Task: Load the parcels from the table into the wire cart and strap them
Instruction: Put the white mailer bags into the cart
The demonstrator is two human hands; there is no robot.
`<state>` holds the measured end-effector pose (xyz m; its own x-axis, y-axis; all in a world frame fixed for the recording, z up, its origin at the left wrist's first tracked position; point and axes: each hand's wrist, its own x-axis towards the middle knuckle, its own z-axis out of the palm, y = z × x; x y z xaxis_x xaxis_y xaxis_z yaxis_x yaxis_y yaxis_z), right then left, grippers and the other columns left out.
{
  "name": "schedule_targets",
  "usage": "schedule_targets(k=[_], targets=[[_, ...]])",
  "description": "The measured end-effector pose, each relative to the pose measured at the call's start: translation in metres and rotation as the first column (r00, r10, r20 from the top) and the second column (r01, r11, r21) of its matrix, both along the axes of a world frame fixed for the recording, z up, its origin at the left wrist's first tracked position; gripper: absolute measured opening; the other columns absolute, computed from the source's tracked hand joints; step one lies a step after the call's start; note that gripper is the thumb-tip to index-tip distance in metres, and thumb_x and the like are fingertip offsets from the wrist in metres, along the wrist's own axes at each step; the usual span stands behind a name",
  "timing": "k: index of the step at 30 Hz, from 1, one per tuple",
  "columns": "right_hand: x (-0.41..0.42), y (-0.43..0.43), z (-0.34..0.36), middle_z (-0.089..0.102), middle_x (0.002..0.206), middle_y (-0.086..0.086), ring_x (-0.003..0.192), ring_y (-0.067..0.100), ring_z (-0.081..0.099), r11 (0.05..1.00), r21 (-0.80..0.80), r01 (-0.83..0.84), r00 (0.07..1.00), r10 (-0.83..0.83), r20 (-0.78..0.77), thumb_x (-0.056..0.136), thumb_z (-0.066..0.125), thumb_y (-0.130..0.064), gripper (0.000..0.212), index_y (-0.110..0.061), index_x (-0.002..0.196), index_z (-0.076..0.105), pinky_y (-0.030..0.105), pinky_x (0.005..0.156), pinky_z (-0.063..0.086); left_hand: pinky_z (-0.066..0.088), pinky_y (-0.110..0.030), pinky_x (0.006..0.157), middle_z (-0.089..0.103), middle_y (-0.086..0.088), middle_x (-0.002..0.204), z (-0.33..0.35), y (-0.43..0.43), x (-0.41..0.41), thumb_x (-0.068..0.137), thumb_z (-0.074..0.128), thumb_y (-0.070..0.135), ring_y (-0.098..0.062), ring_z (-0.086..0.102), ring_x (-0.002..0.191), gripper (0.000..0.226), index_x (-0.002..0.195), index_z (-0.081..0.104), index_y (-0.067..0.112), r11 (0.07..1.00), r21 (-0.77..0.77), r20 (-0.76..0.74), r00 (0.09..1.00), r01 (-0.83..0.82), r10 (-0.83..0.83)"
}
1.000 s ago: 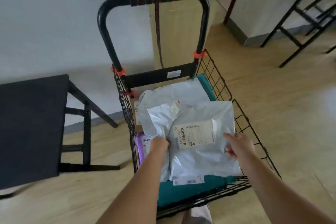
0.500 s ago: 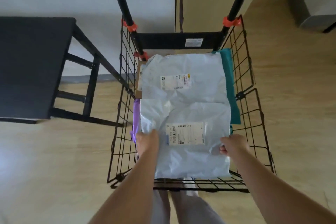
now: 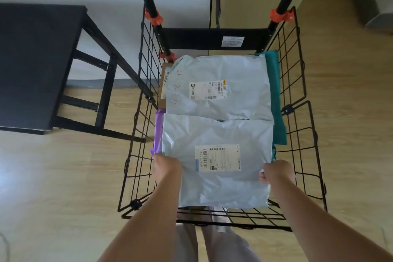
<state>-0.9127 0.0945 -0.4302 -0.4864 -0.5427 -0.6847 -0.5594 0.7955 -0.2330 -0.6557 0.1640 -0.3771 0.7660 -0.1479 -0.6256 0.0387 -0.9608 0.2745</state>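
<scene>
Left hand (image 3: pixel 167 166) grips parcel (image 3: pixel 219 132); right hand (image 3: pixel 276 171) too (carted)

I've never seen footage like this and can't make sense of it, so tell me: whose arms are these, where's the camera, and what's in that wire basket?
There is no machine here. A person wears a camera on the head, looking down at their own arms. The left hand and right hand each grip a side edge of the nearer grey parcel, which lies in the wire cart. Beyond it lies another grey parcel. A purple parcel, a teal parcel and a cardboard box peek out beneath. A black table stands to the left.
</scene>
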Motion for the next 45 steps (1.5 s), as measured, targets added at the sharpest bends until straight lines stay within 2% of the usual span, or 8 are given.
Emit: schedule_targets(k=[6,8,10,14,18,21,31,45], targets=[[0.007,0.0,0.025,0.067,0.077,0.01,0.063,0.025,0.066,0.995,-0.033,-0.091,0.994,0.089,-0.06,0.084,0.062,-0.008,0.011,-0.002,0.094,0.064,0.034,0.055,0.057,0.046,-0.04,0.097,0.053,-0.016,0.132,-0.005,0.006,0.004,0.088,0.048,-0.009,-0.031,0.049,0.117,0.053,0.137,0.041,0.011,0.997,-0.015,0.091,0.993,0.076,-0.074],[0.008,0.0,0.044,0.06,0.09,0.009,0.064,0.023,0.056,0.972,-0.132,-0.193,0.975,0.175,-0.134,0.086,0.059,-0.004,0.014,-0.004,0.1,0.057,0.025,0.047,0.039,0.047,-0.04,0.097,0.043,-0.016,0.137,-0.003,0.006,0.003,0.08,0.054,-0.013,-0.028,0.045,0.118,0.074,0.144,0.032,0.018,0.964,0.001,0.199,0.944,0.268,-0.263],[0.014,0.003,0.061,0.052,0.105,0.007,0.073,0.02,0.052,0.895,-0.282,-0.345,0.933,0.293,-0.211,0.086,0.062,-0.006,0.025,-0.011,0.109,0.052,0.026,0.051,0.036,0.046,-0.041,0.103,0.029,-0.013,0.148,0.004,0.003,0.0,0.08,0.061,-0.005,-0.027,0.039,0.129,0.089,0.151,0.018,0.027,0.832,0.053,0.34,0.774,0.552,-0.534],[0.045,0.003,0.076,0.039,0.142,0.001,0.119,0.015,0.045,0.508,-0.167,-0.845,0.533,0.786,-0.313,0.087,0.068,-0.019,0.058,-0.025,0.139,0.042,0.024,0.072,0.05,0.022,-0.052,0.118,-0.017,-0.003,0.161,0.01,-0.006,-0.014,0.088,0.065,0.036,-0.029,0.001,0.15,0.099,0.152,-0.011,0.04,0.38,0.138,0.199,0.35,0.915,-0.915],[0.071,-0.001,0.069,-0.014,0.163,0.001,0.15,0.029,-0.001,0.23,-0.01,-0.973,0.229,0.962,-0.147,0.088,0.068,-0.031,0.091,-0.039,0.154,0.007,0.051,0.112,0.035,0.013,-0.065,0.115,-0.042,-0.003,0.152,-0.003,-0.012,-0.026,0.08,0.071,0.052,-0.036,-0.025,0.145,0.112,0.149,-0.017,0.047,0.191,0.141,0.05,0.186,0.971,-0.981],[0.076,-0.004,0.056,-0.03,0.159,0.0,0.148,0.033,-0.02,0.198,0.082,-0.977,0.191,0.978,-0.087,0.087,0.069,-0.035,0.102,-0.043,0.153,-0.008,0.062,0.114,0.022,0.02,-0.068,0.111,-0.046,-0.003,0.15,-0.016,-0.02,-0.026,0.076,0.072,0.06,-0.039,-0.027,0.144,0.117,0.147,-0.021,0.049,0.187,0.166,0.014,0.187,0.968,-0.982],[0.077,-0.013,0.012,-0.038,0.156,-0.002,0.147,0.032,-0.025,0.237,0.107,-0.966,0.234,0.971,-0.04,0.085,0.073,-0.036,0.111,-0.05,0.149,-0.017,0.065,0.115,0.019,0.035,-0.063,0.104,-0.039,-0.002,0.154,-0.042,-0.035,-0.025,0.075,0.07,0.063,-0.042,-0.02,0.145,0.116,0.145,-0.022,0.053,0.248,0.194,-0.121,0.274,0.949,-0.954],[0.077,-0.014,0.029,-0.024,0.162,-0.001,0.15,0.031,-0.016,0.25,0.08,-0.965,0.25,0.968,-0.012,0.091,0.065,-0.032,0.096,-0.043,0.153,-0.007,0.056,0.117,0.022,0.028,-0.059,0.111,-0.029,-0.006,0.158,-0.034,-0.035,-0.03,0.078,0.073,0.053,-0.039,-0.014,0.148,0.116,0.148,-0.019,0.048,0.256,0.192,-0.164,0.288,0.947,-0.943]])
